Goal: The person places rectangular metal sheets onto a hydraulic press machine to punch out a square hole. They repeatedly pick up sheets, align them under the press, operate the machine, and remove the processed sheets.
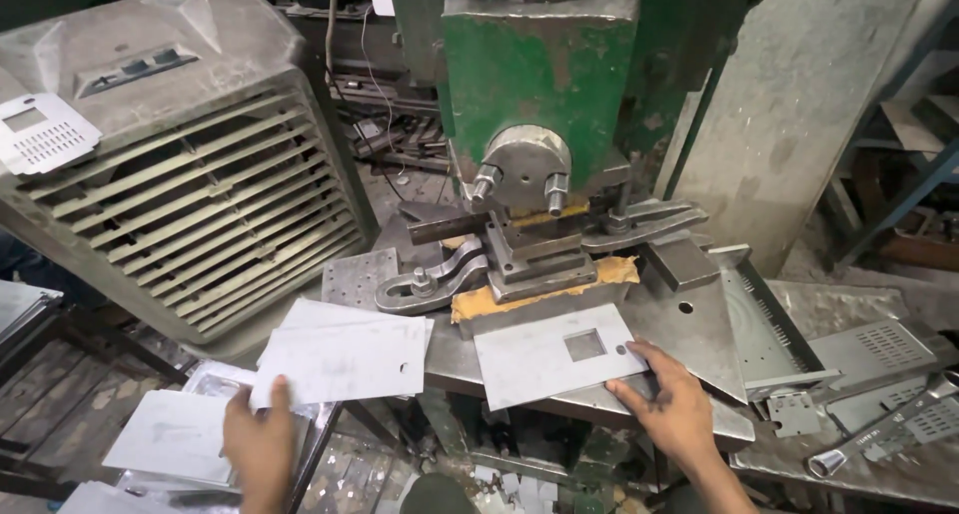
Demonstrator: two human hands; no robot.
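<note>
Head view: two hands and two sheets in work. Right hand [671, 406], fingers spread flat, presses on the near right corner of one metal plate [555, 354] lying on the press table [699, 319] in front of the green press [539, 64]; the plate bears one square cutout and one small round hole, its long axis running left to right, slightly tilted. Left hand [262, 442] pinches the near edge of one blank sheet [340, 359], taken from a stack [175, 434] beside a grey fan housing [170, 164].
</note>
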